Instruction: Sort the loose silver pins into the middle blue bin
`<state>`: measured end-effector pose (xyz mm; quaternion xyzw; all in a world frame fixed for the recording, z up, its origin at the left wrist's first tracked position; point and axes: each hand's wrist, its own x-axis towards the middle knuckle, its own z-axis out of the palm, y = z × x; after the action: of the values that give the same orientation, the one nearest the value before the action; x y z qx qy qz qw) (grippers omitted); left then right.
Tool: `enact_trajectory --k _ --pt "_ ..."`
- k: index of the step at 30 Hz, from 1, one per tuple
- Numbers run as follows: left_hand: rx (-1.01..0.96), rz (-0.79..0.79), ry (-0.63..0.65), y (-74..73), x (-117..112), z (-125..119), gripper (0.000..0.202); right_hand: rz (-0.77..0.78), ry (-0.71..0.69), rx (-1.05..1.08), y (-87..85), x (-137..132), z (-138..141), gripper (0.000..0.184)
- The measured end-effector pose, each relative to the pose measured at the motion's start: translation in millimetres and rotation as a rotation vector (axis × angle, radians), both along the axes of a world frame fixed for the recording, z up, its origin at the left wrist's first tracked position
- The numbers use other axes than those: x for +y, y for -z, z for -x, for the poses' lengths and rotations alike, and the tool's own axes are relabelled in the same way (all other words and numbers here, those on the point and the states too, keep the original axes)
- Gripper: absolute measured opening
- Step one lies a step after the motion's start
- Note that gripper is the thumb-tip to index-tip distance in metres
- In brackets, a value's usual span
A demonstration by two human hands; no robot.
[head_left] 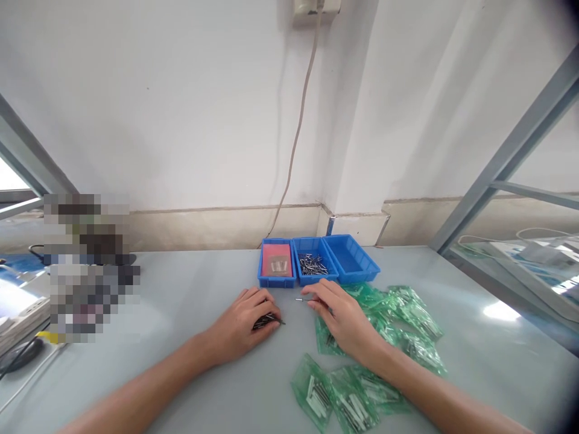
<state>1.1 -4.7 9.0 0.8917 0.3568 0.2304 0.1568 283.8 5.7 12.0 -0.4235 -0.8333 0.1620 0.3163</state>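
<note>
My left hand (246, 322) rests on the table with its fingers curled round a bunch of thin dark metal pins (266, 321). To its right, my right hand (332, 310) pinches one small metal pin (302, 299) between thumb and fingers, its bright tip pointing left. Just beyond that hand stands a blue bin (335, 275) with many loose metal pins (312, 264) inside. Green plastic bags (346, 401) holding dark pins and white pieces lie under and around my right forearm.
Left of the pin bin, another blue bin (277, 281) holds a pink sheet and small clear bags. A third blue bin (362, 274) adjoins on the right. Behind them a cable (298, 120) hangs down the wall. Grey metal frame posts (493, 163) rise at both sides.
</note>
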Motion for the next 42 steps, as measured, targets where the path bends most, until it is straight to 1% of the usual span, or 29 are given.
enact_trajectory --k 2,5,15,20,25,35,42 --pt "0.003 0.001 0.001 0.3 0 0 0.012 -0.079 -0.015 -0.093 2.3 0 -1 0.027" --pt "0.006 -0.001 0.000 1.2 0 0 0.011 -0.131 -0.027 -0.177 5.4 1 -2 0.030" --pt "0.017 -0.006 0.003 3.8 0 1 0.012 -0.108 -0.014 -0.248 6.2 2 -1 0.027" --pt "0.019 -0.015 -0.004 5.1 1 1 0.011 -0.048 0.012 -0.197 2.6 0 1 0.020" --pt "0.012 -0.038 -0.001 3.7 1 1 0.013 0.007 0.034 -0.083 0.8 0 1 0.013" --pt "0.038 -0.013 -0.005 0.4 -1 1 0.013 0.115 0.080 0.066 -3.9 -1 1 0.010" --pt "0.030 0.005 -0.011 1.4 0 0 0.009 0.218 0.062 0.177 -3.3 -2 2 0.025"
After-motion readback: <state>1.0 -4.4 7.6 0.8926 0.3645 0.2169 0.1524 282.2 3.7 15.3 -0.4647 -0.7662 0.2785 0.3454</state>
